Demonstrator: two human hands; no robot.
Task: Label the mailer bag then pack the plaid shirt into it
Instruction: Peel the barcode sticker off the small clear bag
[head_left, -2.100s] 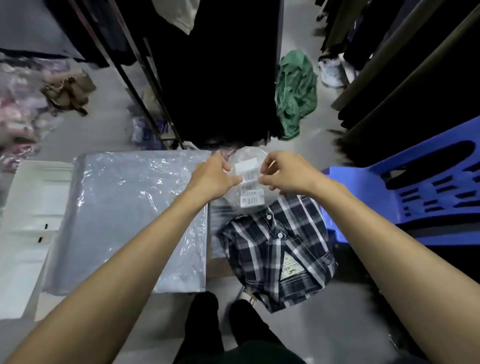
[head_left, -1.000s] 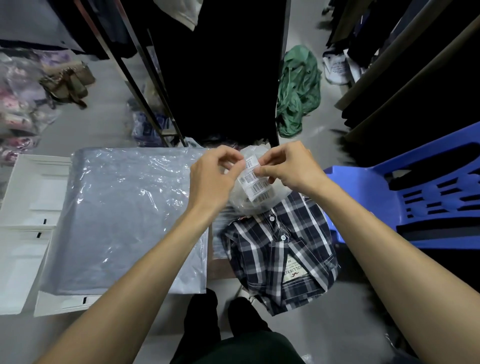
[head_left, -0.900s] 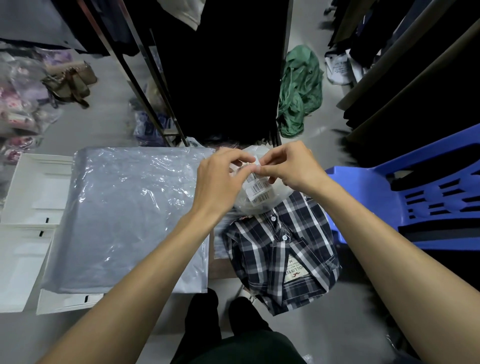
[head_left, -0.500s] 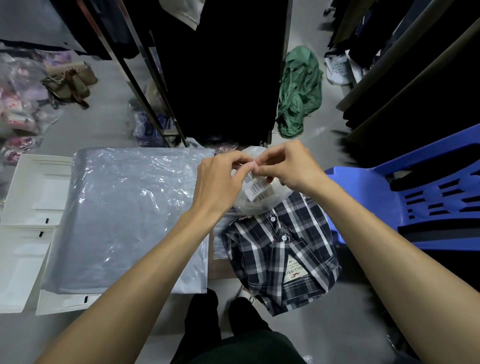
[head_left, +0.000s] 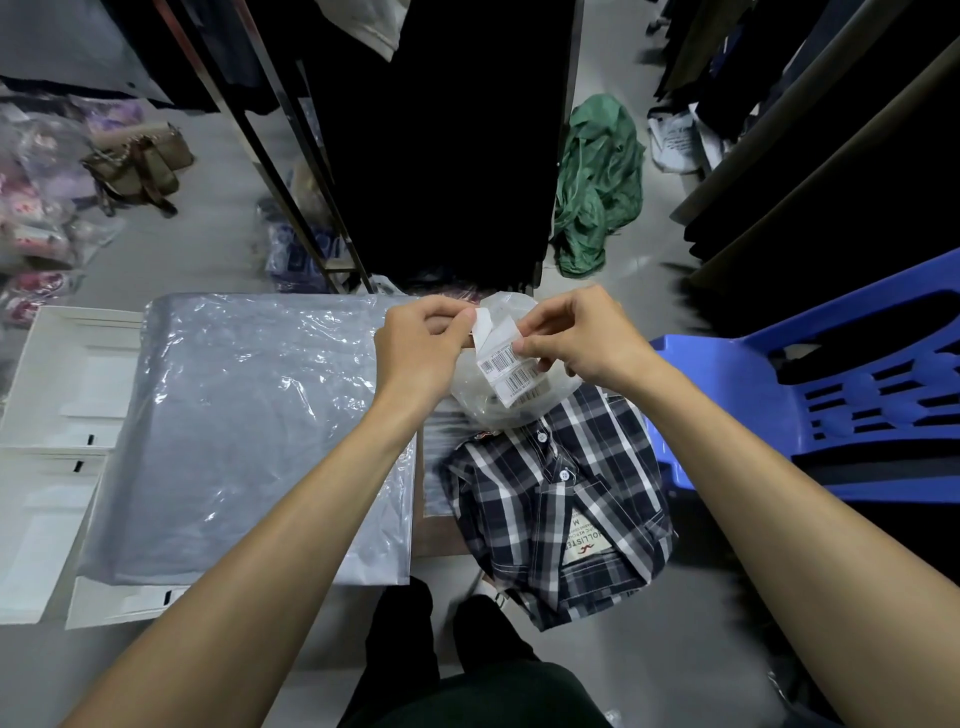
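A folded navy-and-white plaid shirt (head_left: 558, 499) lies on a small stand in front of me, its tag facing up. A large clear mailer bag (head_left: 249, 431) lies flat to its left. Above the shirt's collar I hold a strip of barcode labels (head_left: 511, 371) over a crumpled clear plastic bag (head_left: 491, 400). My left hand (head_left: 421, 345) pinches a white label corner peeled up from the strip. My right hand (head_left: 576, 332) pinches the strip's upper right edge.
Flat white cardboard boxes (head_left: 57, 431) lie under and left of the mailer. A blue plastic chair (head_left: 810, 395) stands at the right. A black clothes rack (head_left: 441, 145) stands ahead, with a green garment (head_left: 597, 182) on the floor and a brown handbag (head_left: 137, 166) far left.
My left hand has peeled one label's corner up and away from the strip while my right hand keeps hold of the strip. The shirt and mailer have not moved.
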